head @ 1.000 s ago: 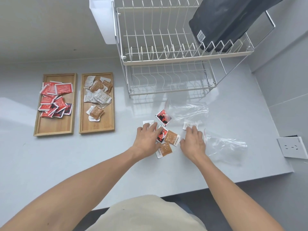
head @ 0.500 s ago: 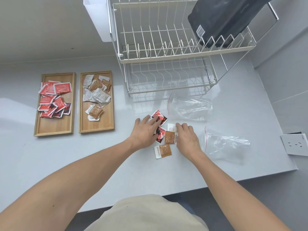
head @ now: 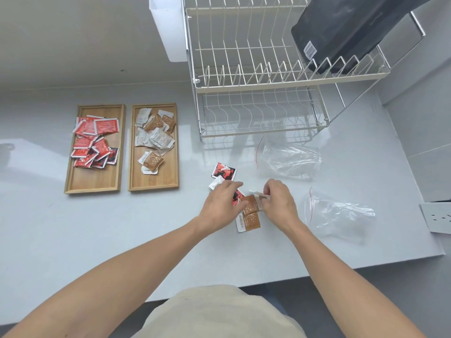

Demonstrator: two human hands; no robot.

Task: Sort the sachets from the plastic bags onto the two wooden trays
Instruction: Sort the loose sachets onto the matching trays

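Observation:
A small heap of sachets lies on the counter between my hands. My right hand [head: 278, 203] pinches the edge of a brown sachet [head: 251, 206] and lifts it off the heap. My left hand [head: 220, 203] lies flat with its fingers on a red-and-black sachet [head: 236, 198]. Another brown sachet [head: 249, 222] lies flat just in front, and a second red-and-black sachet [head: 224, 171] and a white one [head: 216, 184] lie behind my left hand. The left wooden tray [head: 95, 184] holds red sachets; the right wooden tray [head: 168, 176] holds brown and white ones.
Two clear plastic bags lie crumpled, one bag [head: 290, 159] behind my hands and one bag [head: 341, 213] to the right. A wire dish rack [head: 258, 81] with a black bag on it stands at the back. A white socket plate [head: 439, 218] sits at the counter's right edge.
Both hands drew together over the heap. My right hand slid a sachet leftward onto the pile, then curled its fingers and pinched a brown sachet's edge up off the counter.

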